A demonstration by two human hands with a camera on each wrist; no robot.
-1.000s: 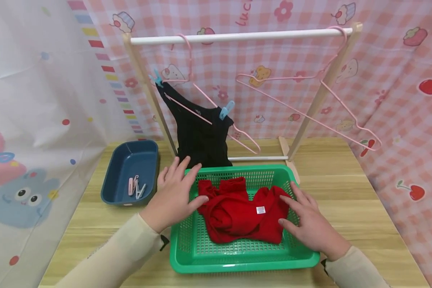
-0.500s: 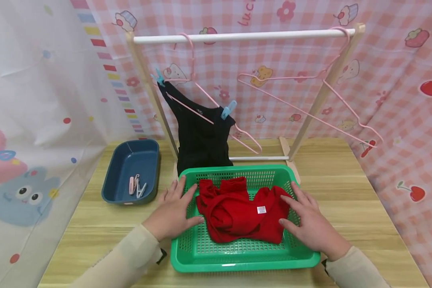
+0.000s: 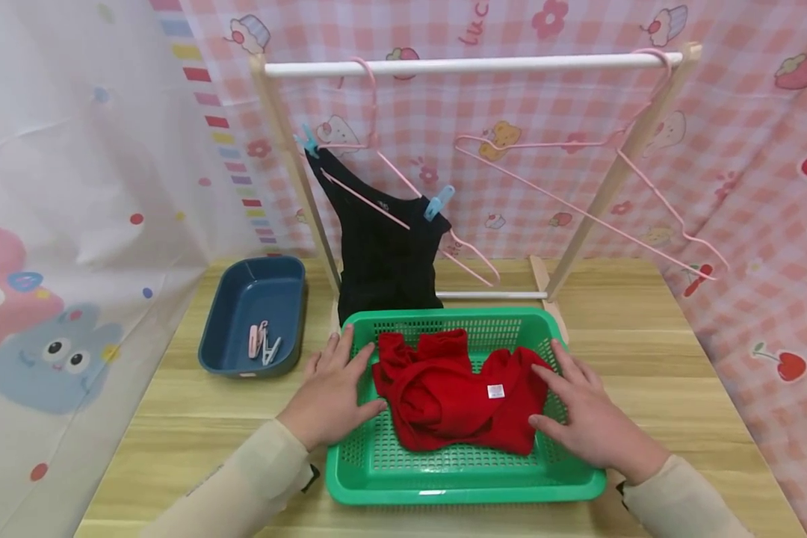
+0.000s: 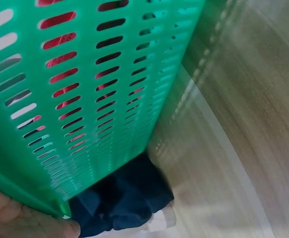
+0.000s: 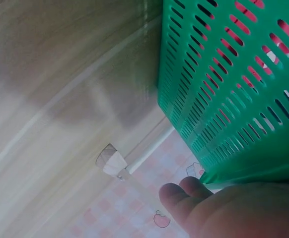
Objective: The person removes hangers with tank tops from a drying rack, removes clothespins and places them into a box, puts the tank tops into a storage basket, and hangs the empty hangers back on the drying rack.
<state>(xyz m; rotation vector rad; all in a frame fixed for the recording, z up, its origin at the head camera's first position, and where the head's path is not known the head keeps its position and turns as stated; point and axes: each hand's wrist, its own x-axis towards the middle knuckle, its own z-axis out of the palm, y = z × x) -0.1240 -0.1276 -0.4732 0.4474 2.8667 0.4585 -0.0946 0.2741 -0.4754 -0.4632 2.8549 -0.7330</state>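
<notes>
A green perforated basket [image 3: 467, 495] stands on the table in the head view, with a crumpled red garment [image 3: 450, 400] inside that shows a small white label. My left hand [image 3: 329, 396] rests on its left rim, fingers spread and thumb over the inside. On the right rim lies my right hand [image 3: 595, 418], its fingers fairly straight and its thumb reaching toward the red cloth. Each wrist view shows fingertips [image 4: 60, 227] at the rim and red cloth through the slots. Behind the basket, a black sleeveless top [image 3: 386, 258] hangs from a pink hanger [image 3: 397, 174] by two blue clothespins [image 3: 438, 203].
A rack with a white rail [image 3: 471, 66] stands at the back, a second pink hanger [image 3: 545, 190] hanging bare at its right end. To the left, a blue tray [image 3: 225, 362] holds a few clothespins [image 3: 254, 341]. Patterned cloth [image 3: 733, 224] surrounds the wooden table [image 3: 175, 456].
My left hand has come down and toward me from above the basket's back left corner onto its left rim. The right hand keeps its place. The head view has shifted slightly.
</notes>
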